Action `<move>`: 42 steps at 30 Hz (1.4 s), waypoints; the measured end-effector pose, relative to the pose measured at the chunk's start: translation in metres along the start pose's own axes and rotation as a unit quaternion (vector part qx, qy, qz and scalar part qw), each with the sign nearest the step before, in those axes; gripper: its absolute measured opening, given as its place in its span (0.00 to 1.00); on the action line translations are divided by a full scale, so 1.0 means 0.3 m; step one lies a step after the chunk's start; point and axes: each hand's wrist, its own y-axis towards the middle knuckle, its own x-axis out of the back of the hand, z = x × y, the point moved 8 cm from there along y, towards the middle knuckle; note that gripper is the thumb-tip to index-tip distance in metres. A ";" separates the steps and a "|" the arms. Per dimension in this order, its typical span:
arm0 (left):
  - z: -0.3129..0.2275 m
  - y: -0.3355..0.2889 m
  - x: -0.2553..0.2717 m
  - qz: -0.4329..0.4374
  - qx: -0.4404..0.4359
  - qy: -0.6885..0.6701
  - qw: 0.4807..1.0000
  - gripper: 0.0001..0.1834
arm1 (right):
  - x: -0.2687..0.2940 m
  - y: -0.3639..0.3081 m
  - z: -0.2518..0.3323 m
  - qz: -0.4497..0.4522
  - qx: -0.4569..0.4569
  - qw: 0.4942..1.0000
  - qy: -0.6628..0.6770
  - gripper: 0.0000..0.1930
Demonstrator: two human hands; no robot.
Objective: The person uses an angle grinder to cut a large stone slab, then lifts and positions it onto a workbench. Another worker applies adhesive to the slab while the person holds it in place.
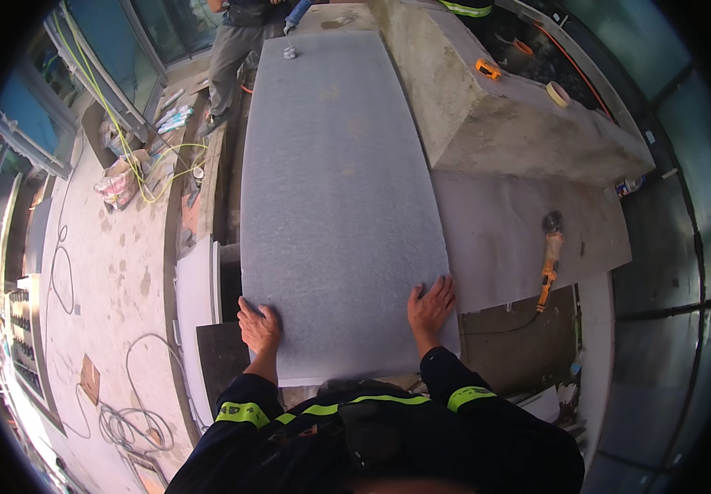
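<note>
Both hands are laid on the near part of a long grey slab (339, 198), one by each long side, and I have them low in my view. On the left hand (258, 324) I see the fingers loosely parted at the slab's left edge; the right hand (432, 306) has its fingers spread at the right edge. Neither is pinching anything that I can make out.

From my end the slab fills the middle of the frame, running from the lower centre up to the top. Near its far end sits a small pale lump (290, 53), too small for me to identify, with a blue tube-shaped tool (296, 15) just above it. A co-worker in grey trousers (228, 62) stands at the upper left of the slab.

Upper right, I get a concrete block (487, 140) carrying an orange tape measure (488, 69) and a roll of tape (557, 94). Right of centre, an orange power tool (550, 255) lies on a flat grey sheet (495, 239). Over at the upper left I pick out a yellow-green hose (90, 76) and a crumpled bag (116, 184); at the lower left, a loosely coiled grey cable (111, 421).
</note>
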 end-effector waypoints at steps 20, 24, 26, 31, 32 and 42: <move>-1.592 0.611 0.209 0.186 -0.301 -0.040 0.934 0.52 | 0.045 0.028 -0.031 -0.037 -0.003 0.999 0.025 0.31; -1.940 0.641 0.264 0.181 -0.327 -0.034 0.927 0.50 | 0.033 0.039 -0.046 -0.022 -0.020 0.999 0.033 0.31; -2.044 0.644 0.251 0.198 -0.321 -0.032 0.926 0.50 | 0.020 0.047 -0.053 -0.004 -0.034 0.999 0.041 0.31; -2.170 0.614 0.203 0.217 -0.332 -0.015 0.918 0.51 | 0.011 0.056 -0.061 -0.010 -0.043 0.998 0.051 0.32; -2.182 0.605 0.197 0.219 -0.338 -0.004 0.915 0.51 | 0.005 0.055 -0.062 -0.004 -0.047 0.998 0.048 0.32; -2.210 0.638 0.265 0.265 -0.317 -0.104 0.905 0.54 | -0.005 0.047 -0.051 -0.011 -0.042 0.998 0.046 0.32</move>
